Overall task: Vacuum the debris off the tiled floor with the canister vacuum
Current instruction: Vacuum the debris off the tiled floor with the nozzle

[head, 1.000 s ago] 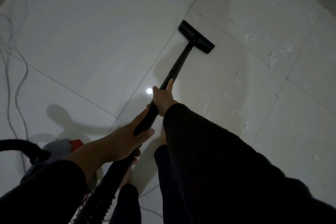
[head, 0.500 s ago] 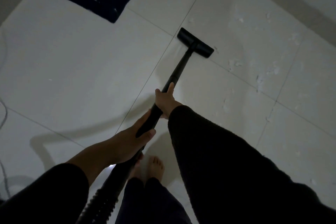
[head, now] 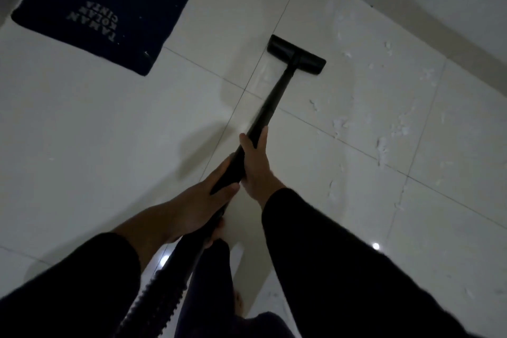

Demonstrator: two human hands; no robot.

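both hands clamp the black vacuum wand (head: 270,107): right hand (head: 256,166) ahead, left hand (head: 197,206) just behind it. the floor nozzle (head: 297,55) rests on the tiled floor (head: 109,132); white debris (head: 384,129) lies to its right, a dark mat (head: 104,5) toward the far left corner.

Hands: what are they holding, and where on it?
Both hold the vacuum wand: the right hand partway up the tube, the left hand just below it.
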